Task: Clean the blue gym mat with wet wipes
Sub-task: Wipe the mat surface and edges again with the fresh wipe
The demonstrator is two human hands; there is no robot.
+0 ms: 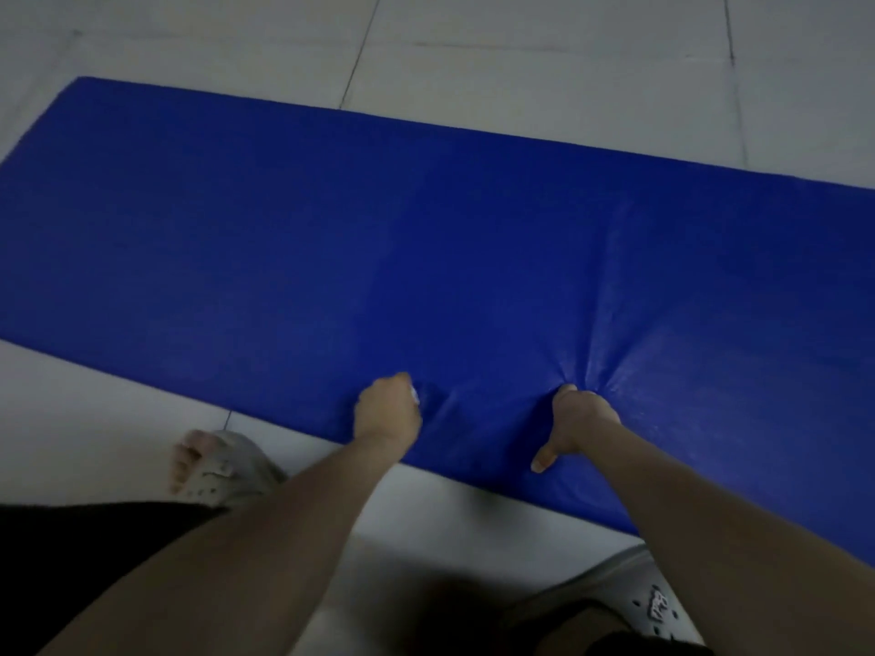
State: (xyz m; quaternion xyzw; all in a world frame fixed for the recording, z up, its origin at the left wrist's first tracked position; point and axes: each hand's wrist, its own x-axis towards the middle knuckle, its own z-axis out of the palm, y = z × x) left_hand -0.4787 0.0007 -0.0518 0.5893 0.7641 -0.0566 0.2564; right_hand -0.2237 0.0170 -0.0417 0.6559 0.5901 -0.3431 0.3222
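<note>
Head view: the blue gym mat (331,239) lies flat on the pale tiled floor (521,63), directly in front of the person, with its near long edge at the feet. The long axis runs across the person's front, from upper left to lower right of the picture. The left short end and its far corner are visible; the right end lies outside the picture. The right hand (577,416) pinches a fold of the mat surface close to the near edge, thumb pointing back toward the body, and creases radiate from the grip. The left hand (388,411) is curled closed at the same edge, with a small white scrap at its fingers, probably a wet wipe (415,396). Whether it also grips the mat cannot be determined. A foot in a pale sandal (227,471) stands beside the edge. Judged step: positioning or tensioning the mat, not wiping. The next move calls for releasing the fold, letting the surface settle flat, then drawing the wipe along the long axis.
</note>
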